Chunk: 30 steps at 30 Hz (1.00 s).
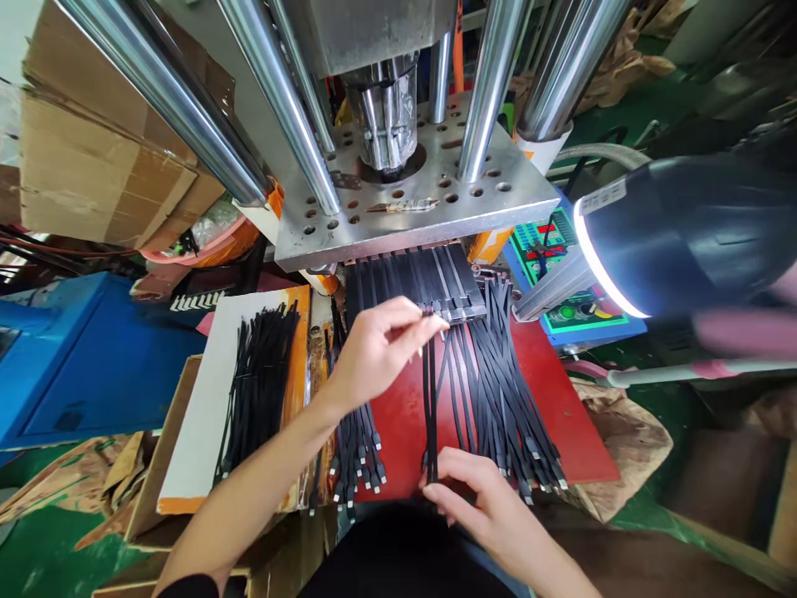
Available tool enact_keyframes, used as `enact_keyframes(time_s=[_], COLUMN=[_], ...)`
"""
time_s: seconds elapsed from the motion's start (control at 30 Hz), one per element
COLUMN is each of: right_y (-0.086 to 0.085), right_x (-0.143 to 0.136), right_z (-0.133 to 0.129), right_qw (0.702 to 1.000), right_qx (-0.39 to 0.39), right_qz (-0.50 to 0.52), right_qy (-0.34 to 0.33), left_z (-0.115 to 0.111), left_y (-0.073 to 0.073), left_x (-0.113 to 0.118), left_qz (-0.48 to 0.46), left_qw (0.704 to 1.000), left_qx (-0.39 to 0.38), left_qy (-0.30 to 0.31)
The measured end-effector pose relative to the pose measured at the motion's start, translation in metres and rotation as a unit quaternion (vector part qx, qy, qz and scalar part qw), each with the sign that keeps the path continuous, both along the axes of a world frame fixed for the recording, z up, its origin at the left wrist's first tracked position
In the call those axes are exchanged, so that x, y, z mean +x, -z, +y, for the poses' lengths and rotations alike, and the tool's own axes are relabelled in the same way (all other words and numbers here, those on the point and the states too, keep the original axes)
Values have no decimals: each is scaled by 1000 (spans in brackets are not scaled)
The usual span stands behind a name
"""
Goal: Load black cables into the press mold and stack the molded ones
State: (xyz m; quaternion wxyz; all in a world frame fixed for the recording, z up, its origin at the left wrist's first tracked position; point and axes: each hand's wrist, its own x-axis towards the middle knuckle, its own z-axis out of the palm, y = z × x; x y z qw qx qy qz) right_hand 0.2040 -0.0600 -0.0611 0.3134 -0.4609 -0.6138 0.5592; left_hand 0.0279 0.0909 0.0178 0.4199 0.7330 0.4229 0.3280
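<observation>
My left hand (pixel 386 345) is at the front edge of a black slotted fixture (pixel 408 278), thumb and fingers pinched near the upper ends of flat black cables (pixel 431 399). Lower down, by my lap, my right hand (pixel 476 498) pinches the lower part of these cables. A fan of black cables with metal plugs (pixel 514 399) lies to the right on a red board (pixel 398 423). Another bunch with plugs (pixel 359 461) lies left of the red board's middle. The small ends at my left fingertips are partly hidden.
A metal press plate (pixel 417 195) on steel columns stands above the fixture. More black cables (pixel 265 374) lie on a white board (pixel 205 399) at the left. At the right are a lit round lamp (pixel 607 257) and a green control panel (pixel 548 249). Cardboard boxes (pixel 105 158) stand back left.
</observation>
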Motion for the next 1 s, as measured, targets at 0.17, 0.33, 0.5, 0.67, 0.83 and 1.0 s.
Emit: enact_keyframes(time_s=[0.17, 0.33, 0.5, 0.67, 0.83, 1.0], right_y=[-46, -59, -45, -34, -24, -20], right_x=[59, 77, 61, 59, 62, 58], right_z=[81, 196, 249, 259, 256, 257], right_qw=[994, 991, 989, 975, 980, 982], right_qx=[71, 114, 131, 188, 176, 154], right_qz=[-83, -71, -65, -121, -80, -45], right_qy=[-21, 21, 1, 14, 53, 99], left_z=[80, 96, 45, 26, 33, 25], left_y=[28, 45, 44, 46, 45, 43], left_x=[21, 32, 17, 9, 15, 26], left_qz=[78, 71, 133, 304, 386, 418], left_qw=[993, 987, 967, 884, 836, 824], left_qx=[88, 65, 215, 342, 366, 366], left_qy=[-31, -126, -8, 91, 136, 112])
